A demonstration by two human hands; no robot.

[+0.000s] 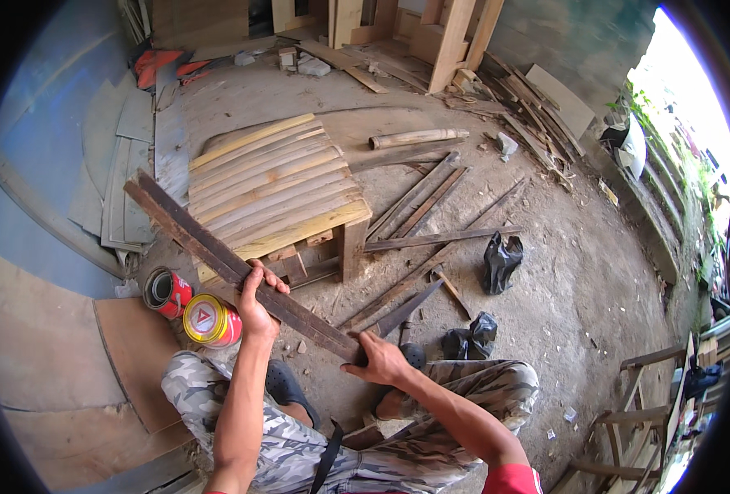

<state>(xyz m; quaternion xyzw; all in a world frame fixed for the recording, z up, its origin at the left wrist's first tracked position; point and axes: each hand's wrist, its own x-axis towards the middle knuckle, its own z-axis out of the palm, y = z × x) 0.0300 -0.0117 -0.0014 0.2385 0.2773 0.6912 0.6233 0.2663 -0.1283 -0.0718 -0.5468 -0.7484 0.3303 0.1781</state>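
Note:
Two long, dark wooden strips (204,244) lie side by side in my hands, slanting from the upper left down to the right in front of me. My left hand (258,303) wraps round them near the middle, thumb on top. At their lower right end, my right hand (379,359) grips them. Beyond the strips stands a low slatted wooden platform (270,181), partly hidden by them. A handsaw (410,309) lies on the floor just past my right hand, its handle hidden. Beside the saw is a tool with a wooden handle (453,295).
On the left stand an open red can (167,292) and a red can with a yellow-rimmed lid (209,319). Black plastic bags (503,262) sit to the right. Loose wooden strips (443,235) cross the dirt floor. A wooden frame (641,420) stands at lower right.

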